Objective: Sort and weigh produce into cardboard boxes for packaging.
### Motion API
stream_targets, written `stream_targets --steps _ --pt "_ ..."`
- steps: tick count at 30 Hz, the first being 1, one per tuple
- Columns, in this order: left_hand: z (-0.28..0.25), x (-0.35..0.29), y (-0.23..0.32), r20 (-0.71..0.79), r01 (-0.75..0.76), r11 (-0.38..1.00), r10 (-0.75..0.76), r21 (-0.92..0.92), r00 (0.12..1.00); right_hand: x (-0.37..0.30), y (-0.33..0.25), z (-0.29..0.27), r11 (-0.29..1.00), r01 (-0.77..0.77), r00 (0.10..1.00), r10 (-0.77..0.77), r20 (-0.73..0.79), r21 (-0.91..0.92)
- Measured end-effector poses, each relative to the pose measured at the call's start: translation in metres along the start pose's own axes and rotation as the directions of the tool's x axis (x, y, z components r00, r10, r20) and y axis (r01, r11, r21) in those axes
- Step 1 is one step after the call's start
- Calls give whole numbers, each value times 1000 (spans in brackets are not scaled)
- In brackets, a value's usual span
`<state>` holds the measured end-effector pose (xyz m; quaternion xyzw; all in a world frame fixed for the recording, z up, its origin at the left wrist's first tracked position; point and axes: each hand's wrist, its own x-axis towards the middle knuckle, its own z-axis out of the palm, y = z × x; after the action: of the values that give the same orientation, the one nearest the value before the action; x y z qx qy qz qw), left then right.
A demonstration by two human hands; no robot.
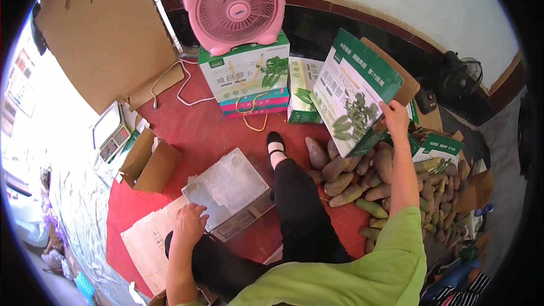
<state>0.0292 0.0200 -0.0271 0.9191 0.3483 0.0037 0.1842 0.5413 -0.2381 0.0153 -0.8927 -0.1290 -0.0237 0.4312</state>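
My right hand [395, 119] grips the right edge of a white and green carton [348, 93] printed with a leafy vegetable. The carton is raised and tilted over a heap of long green and brownish radishes [370, 208], and a brown flap shows behind it. My left hand [190, 224] is empty, its fingers loosely bent and apart, beside the near left edge of a flat weighing scale [226, 186]. Clear plastic film lies over the scale's plate. Whether the fingertips touch that edge I cannot tell.
A pink fan [238, 11] stands on a closed carton [218, 79], with a smaller carton [303, 113] alongside. An open brown box [153, 161] and a second scale [113, 136] are at the left. Flattened cardboard [144, 243] lies on the red mat [127, 209]. A black fan [462, 73] is at the right.
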Motion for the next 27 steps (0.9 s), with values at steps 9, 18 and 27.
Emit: stream_targets --steps 9,18,27 --pt "-4 -14 -9 -55 -13 999 11 -38 998 -50 -59 -53 808 451 884 -464 63 -378" --pt "-6 -27 -13 -51 9 998 -13 -60 999 -86 -124 -28 738 658 752 -635 180 -149" --pt "-11 -30 -18 -44 47 997 -50 -65 998 -120 -184 85 487 832 435 -870 231 267"
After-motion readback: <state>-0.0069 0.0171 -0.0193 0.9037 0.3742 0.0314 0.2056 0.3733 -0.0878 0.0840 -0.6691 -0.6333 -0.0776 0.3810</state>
